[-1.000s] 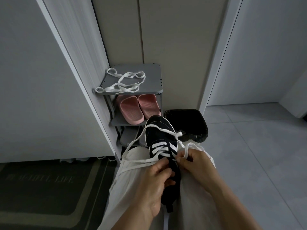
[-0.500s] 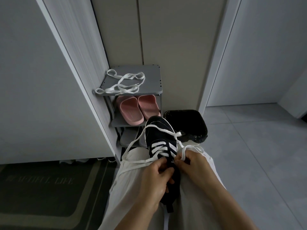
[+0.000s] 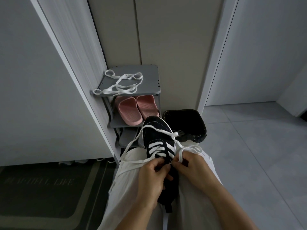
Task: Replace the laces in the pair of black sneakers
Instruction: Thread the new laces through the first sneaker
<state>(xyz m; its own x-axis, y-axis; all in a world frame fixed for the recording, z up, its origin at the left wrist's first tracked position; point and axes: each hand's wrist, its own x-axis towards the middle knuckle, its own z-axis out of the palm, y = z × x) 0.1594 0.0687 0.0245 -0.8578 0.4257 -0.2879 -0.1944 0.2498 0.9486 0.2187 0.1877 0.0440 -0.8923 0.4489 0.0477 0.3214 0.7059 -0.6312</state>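
Observation:
A black sneaker (image 3: pixel 157 131) with white stripes lies between my knees, toe pointing away. A white lace (image 3: pixel 132 143) is threaded through its lower eyelets, and its loose ends trail left over my trousers and right over my thigh. My left hand (image 3: pixel 152 178) grips the sneaker's left side at the eyelets. My right hand (image 3: pixel 191 165) pinches the lace end at the right eyelets, a loop hanging over its fingers. A second white lace (image 3: pixel 119 85) lies loose on top of the grey shoe rack (image 3: pixel 149 80).
Pink slippers (image 3: pixel 136 108) sit on the rack's middle shelf. A black bin with a liner (image 3: pixel 186 123) stands right of the sneaker. A dark doormat (image 3: pixel 41 188) lies at the lower left. Grey tiled floor (image 3: pixel 257 146) spreads to the right.
My right hand has shifted slightly left toward the eyelets, drawing the lace loop closer. My left hand's fingers have crept up along the sneaker's edge.

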